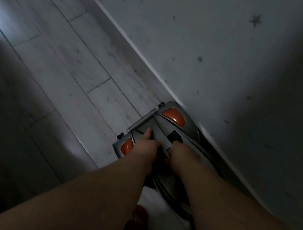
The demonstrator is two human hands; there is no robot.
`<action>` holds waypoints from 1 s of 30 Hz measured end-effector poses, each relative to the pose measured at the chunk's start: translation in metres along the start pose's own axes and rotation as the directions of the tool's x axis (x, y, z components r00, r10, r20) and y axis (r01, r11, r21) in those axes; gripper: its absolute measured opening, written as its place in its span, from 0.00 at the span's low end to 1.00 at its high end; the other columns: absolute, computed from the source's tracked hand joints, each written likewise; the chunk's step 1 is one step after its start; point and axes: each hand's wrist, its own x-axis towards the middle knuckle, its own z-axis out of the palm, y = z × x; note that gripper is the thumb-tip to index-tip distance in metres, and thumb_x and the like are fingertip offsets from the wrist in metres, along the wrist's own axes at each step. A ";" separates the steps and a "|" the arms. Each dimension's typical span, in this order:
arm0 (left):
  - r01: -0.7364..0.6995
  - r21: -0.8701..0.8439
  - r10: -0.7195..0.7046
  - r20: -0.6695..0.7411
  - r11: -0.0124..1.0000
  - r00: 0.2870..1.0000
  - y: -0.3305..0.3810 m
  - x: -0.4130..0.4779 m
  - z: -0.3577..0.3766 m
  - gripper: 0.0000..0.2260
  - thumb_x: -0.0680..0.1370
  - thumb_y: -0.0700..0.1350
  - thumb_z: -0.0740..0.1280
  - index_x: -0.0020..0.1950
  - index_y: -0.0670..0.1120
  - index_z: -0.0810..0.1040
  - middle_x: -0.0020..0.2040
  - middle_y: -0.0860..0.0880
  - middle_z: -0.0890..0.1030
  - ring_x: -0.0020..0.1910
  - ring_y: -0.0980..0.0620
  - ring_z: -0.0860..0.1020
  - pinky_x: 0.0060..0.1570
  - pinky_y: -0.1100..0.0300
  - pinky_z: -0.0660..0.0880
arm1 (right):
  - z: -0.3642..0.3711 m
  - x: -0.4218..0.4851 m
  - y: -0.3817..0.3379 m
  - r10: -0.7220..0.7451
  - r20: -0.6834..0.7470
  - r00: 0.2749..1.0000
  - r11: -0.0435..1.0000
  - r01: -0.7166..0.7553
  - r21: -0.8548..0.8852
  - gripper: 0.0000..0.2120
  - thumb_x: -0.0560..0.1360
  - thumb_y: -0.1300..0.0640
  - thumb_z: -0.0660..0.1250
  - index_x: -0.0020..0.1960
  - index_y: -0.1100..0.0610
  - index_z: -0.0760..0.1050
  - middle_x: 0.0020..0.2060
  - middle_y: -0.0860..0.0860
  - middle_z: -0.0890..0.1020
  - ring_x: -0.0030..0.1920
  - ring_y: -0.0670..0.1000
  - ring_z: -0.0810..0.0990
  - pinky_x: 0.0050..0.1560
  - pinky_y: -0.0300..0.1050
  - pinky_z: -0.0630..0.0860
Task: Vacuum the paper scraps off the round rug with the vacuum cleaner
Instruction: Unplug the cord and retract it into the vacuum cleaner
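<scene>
Both the left hand (149, 145) and right hand (182, 152) rested on the grey-and-orange vacuum cleaner (167, 124), which stood on the floor (72, 61) against the right-hand wall (223, 56). Whether either hand gripped it could not be told. No rug showed. Lifted hastily, the machine's hose (171, 194) might have snagged.

Floor (71, 68): pale wood-look planks, dim | wall (223, 53): grey, star pattern | skirting board (130, 37): white, along wall foot | light: glare at left.
</scene>
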 end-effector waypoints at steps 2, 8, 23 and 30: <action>-0.055 0.084 0.057 -0.019 0.995 0.998 0.024 -0.020 -0.011 0.30 0.79 0.33 0.59 0.77 0.53 0.56 0.73 0.43 0.65 0.46 0.50 0.73 0.43 0.59 0.77 | -0.018 -0.013 -0.023 0.001 -0.004 1.000 0.999 -0.001 0.042 0.21 0.77 0.50 0.68 0.64 0.58 0.69 0.61 0.57 0.77 0.61 0.58 0.76 0.59 0.50 0.71; -0.245 0.268 0.277 -0.088 0.932 0.957 0.105 -0.096 -0.047 0.27 0.80 0.37 0.58 0.76 0.53 0.57 0.70 0.44 0.69 0.57 0.48 0.76 0.52 0.60 0.75 | -0.090 -0.078 -0.096 -0.075 -0.081 0.994 0.986 0.086 0.146 0.22 0.74 0.50 0.69 0.64 0.59 0.70 0.57 0.58 0.79 0.56 0.58 0.78 0.50 0.46 0.72; -0.519 0.484 0.623 -0.070 0.704 0.779 0.330 -0.316 -0.134 0.22 0.81 0.42 0.60 0.74 0.46 0.63 0.73 0.45 0.67 0.70 0.47 0.68 0.71 0.61 0.62 | -0.287 -0.272 -0.279 -0.225 -0.223 0.949 0.869 0.299 0.395 0.11 0.74 0.52 0.70 0.41 0.55 0.69 0.34 0.52 0.74 0.31 0.51 0.74 0.25 0.37 0.67; -0.550 0.523 0.694 -0.116 0.651 0.711 0.408 -0.357 -0.162 0.18 0.80 0.42 0.61 0.71 0.44 0.69 0.68 0.43 0.73 0.64 0.46 0.73 0.66 0.58 0.69 | -0.344 -0.290 -0.352 -0.267 -0.262 0.927 0.856 0.353 0.378 0.11 0.71 0.52 0.71 0.48 0.58 0.76 0.37 0.53 0.79 0.33 0.52 0.77 0.33 0.40 0.73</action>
